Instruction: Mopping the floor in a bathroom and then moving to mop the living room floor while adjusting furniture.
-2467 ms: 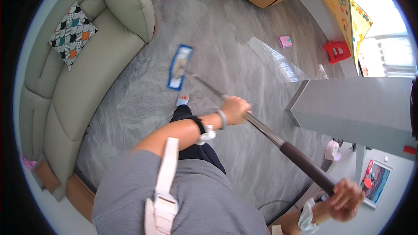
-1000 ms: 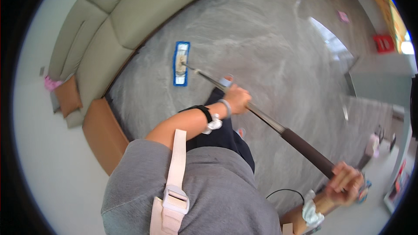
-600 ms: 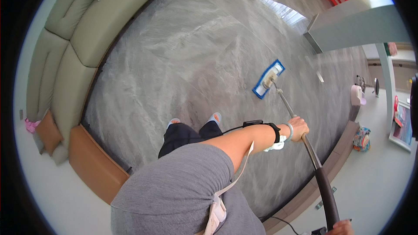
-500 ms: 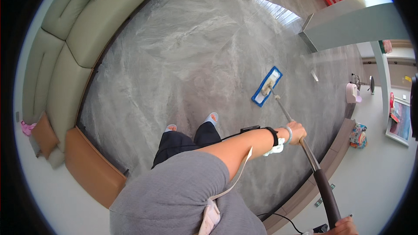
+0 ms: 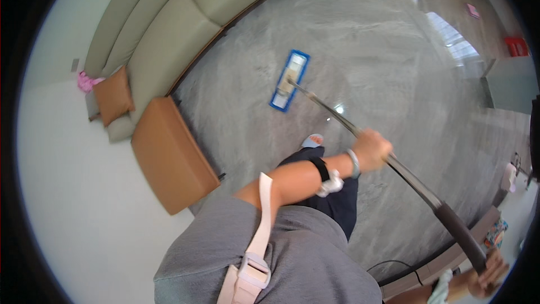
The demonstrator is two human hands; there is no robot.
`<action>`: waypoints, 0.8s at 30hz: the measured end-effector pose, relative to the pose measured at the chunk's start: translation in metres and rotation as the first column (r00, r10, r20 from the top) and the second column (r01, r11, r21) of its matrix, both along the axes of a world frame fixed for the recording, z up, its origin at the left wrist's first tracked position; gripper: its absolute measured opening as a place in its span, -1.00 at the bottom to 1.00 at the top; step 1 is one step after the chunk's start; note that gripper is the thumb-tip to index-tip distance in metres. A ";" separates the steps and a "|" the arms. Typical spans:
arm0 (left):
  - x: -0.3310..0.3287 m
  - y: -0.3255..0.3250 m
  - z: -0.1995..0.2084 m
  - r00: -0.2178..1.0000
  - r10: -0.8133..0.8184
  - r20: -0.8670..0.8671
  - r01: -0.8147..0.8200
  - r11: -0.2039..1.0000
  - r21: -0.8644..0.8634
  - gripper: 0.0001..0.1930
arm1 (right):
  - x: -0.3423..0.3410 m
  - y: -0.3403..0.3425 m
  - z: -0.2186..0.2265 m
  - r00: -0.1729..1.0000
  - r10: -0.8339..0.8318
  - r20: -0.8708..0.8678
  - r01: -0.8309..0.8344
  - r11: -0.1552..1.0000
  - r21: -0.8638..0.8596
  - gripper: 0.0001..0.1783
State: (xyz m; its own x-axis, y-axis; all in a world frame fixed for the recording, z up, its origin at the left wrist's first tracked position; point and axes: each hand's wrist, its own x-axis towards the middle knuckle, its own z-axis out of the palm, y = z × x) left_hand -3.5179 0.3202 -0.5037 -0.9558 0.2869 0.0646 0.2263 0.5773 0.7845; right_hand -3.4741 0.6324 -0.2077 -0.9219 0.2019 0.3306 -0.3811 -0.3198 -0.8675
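Note:
My left hand [image 5: 371, 150] is closed around the metal pole of a flat mop [image 5: 413, 179], partway along it. My right hand [image 5: 488, 273] grips the dark handle sleeve at the pole's top end, by the lower right rim, and is slightly blurred. The mop's rectangular head [image 5: 290, 81], with a blue edge and a pale top plate, lies flat on the grey marbled floor [image 5: 236, 79]. It sits ahead of my feet, between them and the sofa. One light slipper [image 5: 312, 141] shows below my dark trousers.
A long pale green sofa [image 5: 163, 28] runs along the left and far side. Nearer are a brown ottoman [image 5: 174, 157] and a brown cushion [image 5: 114, 95]. At right stand a grey wall end [image 5: 512, 84] and a red item [image 5: 516, 47]. A black cable [image 5: 396, 261] lies at lower right.
The mop head has swept left across the floor toward the sofa, both hands staying on the pole. My view has turned left, bringing the ottoman and sofa further in.

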 end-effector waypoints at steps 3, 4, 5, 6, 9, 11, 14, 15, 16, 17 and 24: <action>0.021 -0.124 -0.077 0.986 0.110 -0.126 -0.126 0.985 -0.122 -0.84 | -0.022 -0.102 -0.096 0.968 0.249 0.024 -0.249 0.968 -0.006 -0.73; 0.033 -0.168 -0.098 0.970 0.201 -0.133 -0.223 0.959 -0.173 -0.76 | -0.020 -0.140 -0.126 0.911 0.403 0.087 -0.394 0.914 -0.100 -0.78; 0.048 -0.213 -0.108 0.965 0.223 -0.139 -0.254 0.928 -0.272 -0.69 | -0.011 -0.174 -0.162 0.868 0.470 0.163 -0.438 0.877 -0.198 -0.81; 0.067 -0.254 -0.115 0.939 0.331 -0.090 -0.335 0.830 -0.447 -0.65 | 0.005 -0.213 -0.179 0.808 0.527 0.263 -0.471 0.846 -0.248 -0.83; 0.136 -0.329 -0.148 0.814 0.581 0.019 -0.336 0.497 -0.800 -0.76 | 0.042 -0.283 -0.245 0.672 0.702 0.238 -0.697 0.707 -0.120 -0.80; 0.170 -0.323 -0.166 0.797 0.601 0.067 -0.269 0.451 -0.851 -0.69 | 0.068 -0.282 -0.258 0.644 0.730 0.229 -0.729 0.676 -0.108 -0.80; 0.200 -0.285 -0.193 0.867 0.496 0.034 -0.261 0.511 -0.819 -0.74 | 0.107 -0.225 -0.258 0.710 0.615 0.342 -0.594 0.785 -0.178 -0.77; 0.192 -0.245 -0.189 0.896 0.436 0.086 -0.214 0.593 -0.777 -0.79 | 0.108 -0.194 -0.251 0.721 0.539 0.435 -0.518 0.837 -0.177 -0.71; 0.186 -0.211 -0.181 0.929 0.367 0.058 -0.236 0.704 -0.669 -0.82 | 0.119 -0.157 -0.252 0.743 0.435 0.508 -0.382 0.900 -0.212 -0.63; 0.183 -0.180 -0.172 0.950 0.304 0.070 -0.214 0.798 -0.563 -0.83 | 0.117 -0.118 -0.242 0.749 0.438 0.498 -0.388 0.898 -0.207 -0.62; 0.159 -0.086 -0.112 0.997 0.058 0.046 -0.047 0.976 -0.212 -0.62 | 0.135 -0.048 -0.143 0.917 0.195 0.349 -0.180 0.981 -0.075 -0.65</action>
